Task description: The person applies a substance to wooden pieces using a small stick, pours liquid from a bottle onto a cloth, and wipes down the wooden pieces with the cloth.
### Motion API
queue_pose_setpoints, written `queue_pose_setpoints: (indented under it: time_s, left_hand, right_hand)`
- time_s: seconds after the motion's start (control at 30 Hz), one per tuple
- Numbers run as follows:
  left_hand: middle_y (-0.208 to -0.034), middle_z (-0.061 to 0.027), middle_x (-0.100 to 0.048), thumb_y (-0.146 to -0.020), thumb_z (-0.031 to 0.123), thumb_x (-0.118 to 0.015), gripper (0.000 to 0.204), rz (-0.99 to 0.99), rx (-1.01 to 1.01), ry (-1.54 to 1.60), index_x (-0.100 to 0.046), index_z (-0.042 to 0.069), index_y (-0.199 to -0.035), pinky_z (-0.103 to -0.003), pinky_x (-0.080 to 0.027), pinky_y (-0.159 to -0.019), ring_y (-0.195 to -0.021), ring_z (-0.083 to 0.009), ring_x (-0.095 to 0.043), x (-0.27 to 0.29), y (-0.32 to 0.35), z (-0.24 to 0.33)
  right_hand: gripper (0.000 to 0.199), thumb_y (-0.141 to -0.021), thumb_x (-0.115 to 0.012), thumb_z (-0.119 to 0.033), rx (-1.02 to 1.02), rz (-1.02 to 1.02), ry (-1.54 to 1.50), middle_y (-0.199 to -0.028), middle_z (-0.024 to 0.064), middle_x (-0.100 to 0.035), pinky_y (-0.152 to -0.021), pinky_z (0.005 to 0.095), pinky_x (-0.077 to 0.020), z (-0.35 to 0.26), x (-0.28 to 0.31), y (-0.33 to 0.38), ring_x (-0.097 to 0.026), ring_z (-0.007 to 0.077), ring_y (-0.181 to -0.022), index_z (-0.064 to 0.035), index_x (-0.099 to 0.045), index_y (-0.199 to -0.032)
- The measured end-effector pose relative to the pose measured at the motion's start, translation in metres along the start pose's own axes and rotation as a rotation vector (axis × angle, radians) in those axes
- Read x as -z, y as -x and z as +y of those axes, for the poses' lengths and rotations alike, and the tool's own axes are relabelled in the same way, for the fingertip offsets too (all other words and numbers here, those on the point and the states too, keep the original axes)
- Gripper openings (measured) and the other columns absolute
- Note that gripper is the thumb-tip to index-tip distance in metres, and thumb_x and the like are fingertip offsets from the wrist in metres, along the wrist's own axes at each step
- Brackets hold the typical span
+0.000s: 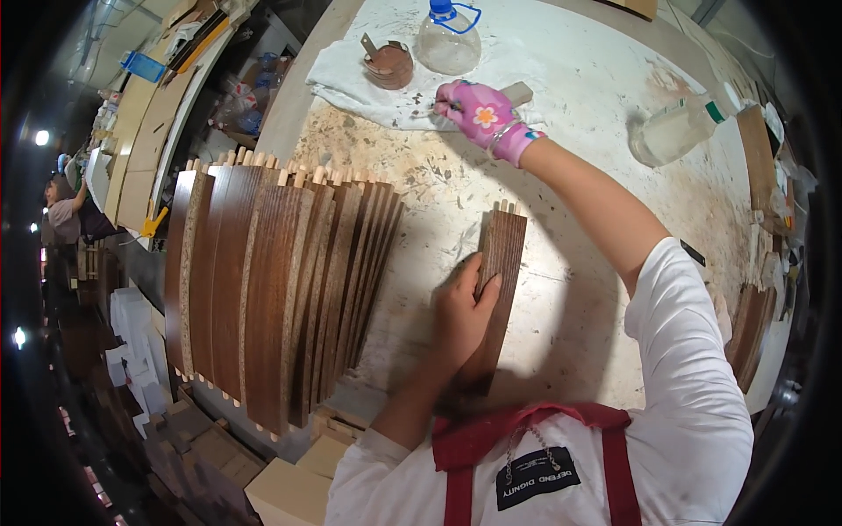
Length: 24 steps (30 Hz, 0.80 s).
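Note:
My bare left hand (461, 317) grips a dark brown wooden board (502, 263) by its sides, fingers on one edge and thumb across the face. Pale dowels (507, 208) stick out of the board's far end. Farther off, my right hand (481, 114), in a pink glove with a flower, is closed over a white cloth (338, 77); what its fingers hold, if anything, is too small to name. A greyish block (517, 93) lies beside that hand, partly hidden by it. On the cloth stands a small brown-smeared tub (388, 67) with a flat blade in it.
Many similar boards (281, 289) with dowel ends stand in a row on the left. A clear jug (448, 44) with a blue cap stands at the back. Another clear bottle (671, 133), green-capped, lies at the right. Cardboard boxes (289, 493) sit below; another person (66, 210) is far left.

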<state>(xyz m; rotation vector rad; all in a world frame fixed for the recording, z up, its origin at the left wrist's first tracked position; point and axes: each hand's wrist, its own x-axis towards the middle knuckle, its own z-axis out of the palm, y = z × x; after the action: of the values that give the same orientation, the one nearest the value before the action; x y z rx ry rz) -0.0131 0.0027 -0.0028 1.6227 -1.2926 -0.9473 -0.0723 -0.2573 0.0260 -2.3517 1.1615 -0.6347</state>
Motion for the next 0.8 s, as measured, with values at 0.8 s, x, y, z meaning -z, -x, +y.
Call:
queue_pose_setpoints:
  time_s: [0.8]
  left_hand:
    - [-0.100,-0.0085,-0.061,-0.091,0.011,-0.054,0.037,-0.232,0.226,0.245,-0.048,-0.006,-0.123,-0.023,-0.044,-0.076,-0.085,-0.0120,-0.055,0.018,-0.006,0.002]
  right_hand:
    - [0.036,-0.086,-0.054,-0.028,-0.555,0.565,0.309,-0.115,0.0163,-0.058,-0.084,0.0373,-0.0492,-0.009,0.184,0.415,-0.058,0.0286,-0.101,-0.0101,-0.058,-0.118]
